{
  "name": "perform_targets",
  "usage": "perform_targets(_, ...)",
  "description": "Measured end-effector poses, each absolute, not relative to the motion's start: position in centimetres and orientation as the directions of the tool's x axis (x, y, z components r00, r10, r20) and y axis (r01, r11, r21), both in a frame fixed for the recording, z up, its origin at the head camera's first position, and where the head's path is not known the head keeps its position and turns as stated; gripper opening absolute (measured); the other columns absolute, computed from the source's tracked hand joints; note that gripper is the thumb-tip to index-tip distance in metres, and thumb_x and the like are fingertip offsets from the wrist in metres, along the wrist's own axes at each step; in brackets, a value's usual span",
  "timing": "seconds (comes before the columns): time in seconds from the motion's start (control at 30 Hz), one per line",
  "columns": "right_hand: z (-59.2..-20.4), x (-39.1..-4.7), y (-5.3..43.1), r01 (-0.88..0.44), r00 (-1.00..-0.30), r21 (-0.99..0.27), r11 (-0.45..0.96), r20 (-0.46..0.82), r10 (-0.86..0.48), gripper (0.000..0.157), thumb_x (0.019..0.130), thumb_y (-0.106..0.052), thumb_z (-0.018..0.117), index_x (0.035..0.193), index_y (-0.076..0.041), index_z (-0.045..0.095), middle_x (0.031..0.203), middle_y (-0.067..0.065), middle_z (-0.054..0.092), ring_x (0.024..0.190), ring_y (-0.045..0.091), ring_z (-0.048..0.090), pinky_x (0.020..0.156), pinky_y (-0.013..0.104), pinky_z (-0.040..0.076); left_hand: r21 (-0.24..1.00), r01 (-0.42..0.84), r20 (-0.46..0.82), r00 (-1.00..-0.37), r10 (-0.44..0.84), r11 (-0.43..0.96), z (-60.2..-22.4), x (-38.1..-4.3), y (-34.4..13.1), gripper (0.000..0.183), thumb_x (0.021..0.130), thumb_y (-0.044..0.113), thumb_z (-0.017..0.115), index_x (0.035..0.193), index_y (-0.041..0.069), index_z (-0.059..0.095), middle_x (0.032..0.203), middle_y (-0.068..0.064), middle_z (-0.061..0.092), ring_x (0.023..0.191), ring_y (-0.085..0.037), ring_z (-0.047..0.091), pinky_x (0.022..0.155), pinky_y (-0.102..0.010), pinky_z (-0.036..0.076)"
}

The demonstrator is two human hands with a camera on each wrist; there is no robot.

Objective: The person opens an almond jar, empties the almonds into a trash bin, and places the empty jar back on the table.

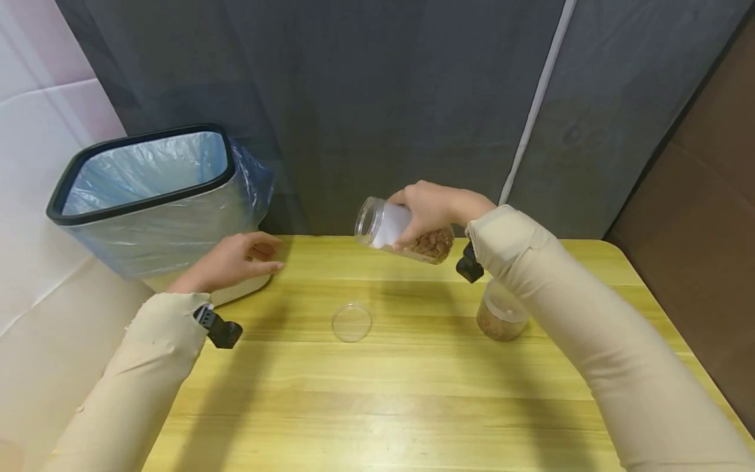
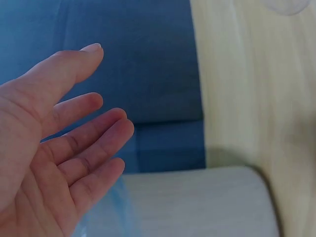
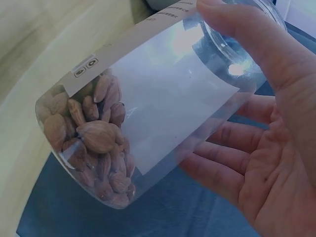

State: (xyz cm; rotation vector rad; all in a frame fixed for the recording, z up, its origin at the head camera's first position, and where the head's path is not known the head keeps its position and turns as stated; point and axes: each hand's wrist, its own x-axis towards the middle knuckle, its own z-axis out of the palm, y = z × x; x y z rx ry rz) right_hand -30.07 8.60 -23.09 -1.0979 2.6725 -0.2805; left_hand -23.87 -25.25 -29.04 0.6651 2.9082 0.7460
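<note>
My right hand (image 1: 427, 208) grips a clear plastic jar (image 1: 386, 225) with a white label, tilted with its open mouth toward the left, above the table's far edge. Almonds (image 3: 98, 138) lie gathered at the jar's bottom end. My left hand (image 1: 236, 260) hovers with relaxed fingers and nothing in them, beside the lined trash bin; its palm and loosely bent fingers show in the left wrist view. Between the hands, a clear round lid (image 1: 352, 322) lies on the table. Under my right forearm stands a second clear container (image 1: 500, 314) with brownish contents, partly hidden by the sleeve.
The trash bin (image 1: 141, 204) with a black rim and bluish plastic liner stands at the table's back left. A grey curtain (image 1: 377, 98) hangs behind the wooden table (image 1: 366, 406). At the right is a brown panel (image 1: 702, 196).
</note>
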Motion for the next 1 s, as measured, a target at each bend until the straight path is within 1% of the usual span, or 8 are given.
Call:
perform_targets(0.17, -22.2, -30.5, 7.6, -0.678, -0.677, -0.262, 0.687, -0.144, -0.722, 0.071, 0.072, -0.043, 0.074, 0.13, -0.009, 0.05, 0.11, 0.004, 0.059, 0.086, 0.016, 0.055, 0.073, 0.03, 0.046, 0.457, 0.386, 0.05, -0.911, 0.41, 0.802, -27.7, -23.7, -26.3, 0.047, 0.086, 0.026, 0.065, 0.122, -0.003, 0.054, 0.104, -0.019, 0.063, 0.094, -0.032, 0.06, 0.081, -0.048, 0.046)
perform_targets(0.37, -21.4, -30.9, 6.6, -0.679, -0.675, -0.266, 0.685, -0.142, -0.724, 0.071, 0.073, -0.043, 0.074, 0.13, -0.009, 0.05, 0.112, 0.004, 0.057, 0.087, 0.017, 0.055, 0.073, 0.031, 0.046, 0.425, 0.408, 0.079, -0.906, 0.415, 0.808, -26.5, -23.6, -27.3, 0.044, 0.086, 0.02, 0.065, 0.12, -0.005, 0.054, 0.1, -0.019, 0.064, 0.09, -0.032, 0.062, 0.079, -0.047, 0.047)
perform_targets(0.47, -20.9, -31.1, 6.2, -0.678, -0.677, -0.263, 0.686, -0.14, -0.723, 0.071, 0.073, -0.043, 0.074, 0.131, -0.01, 0.049, 0.113, 0.004, 0.056, 0.088, 0.017, 0.054, 0.074, 0.031, 0.045, 0.411, 0.409, 0.081, -0.906, 0.414, 0.815, -25.7, -23.5, -27.7, 0.044, 0.087, 0.021, 0.064, 0.12, -0.005, 0.054, 0.1, -0.019, 0.064, 0.091, -0.032, 0.061, 0.077, -0.047, 0.047)
perform_targets(0.6, -20.5, -31.5, 5.6, -0.676, -0.681, -0.254, 0.691, -0.143, -0.718, 0.071, 0.074, -0.043, 0.073, 0.132, -0.011, 0.048, 0.111, 0.004, 0.057, 0.088, 0.016, 0.054, 0.074, 0.03, 0.045, 0.398, 0.402, 0.07, -0.909, 0.41, 0.825, -24.9, -23.6, -28.3, 0.045, 0.089, 0.024, 0.062, 0.121, -0.005, 0.053, 0.101, -0.02, 0.064, 0.093, -0.033, 0.061, 0.077, -0.048, 0.047)
perform_targets(0.8, -20.0, -32.0, 4.8, -0.695, -0.665, -0.259, 0.671, -0.122, -0.736, 0.069, 0.074, -0.042, 0.072, 0.131, -0.01, 0.048, 0.111, 0.003, 0.056, 0.089, 0.017, 0.053, 0.075, 0.03, 0.045, 0.386, 0.364, 0.066, -0.928, 0.368, 0.848, -24.0, -23.7, -29.1, 0.044, 0.087, 0.023, 0.064, 0.121, -0.004, 0.055, 0.101, -0.018, 0.064, 0.092, -0.032, 0.06, 0.079, -0.048, 0.046)
perform_targets(1.0, -19.4, -32.3, 3.9, -0.705, -0.656, -0.259, 0.66, -0.113, -0.746, 0.067, 0.074, -0.041, 0.072, 0.129, -0.011, 0.05, 0.11, 0.002, 0.056, 0.089, 0.016, 0.053, 0.075, 0.03, 0.045, 0.346, 0.337, 0.062, -0.939, 0.337, 0.876, -23.1, -23.4, -29.9, 0.045, 0.086, 0.024, 0.065, 0.121, -0.003, 0.056, 0.101, -0.017, 0.064, 0.094, -0.031, 0.06, 0.08, -0.046, 0.046)
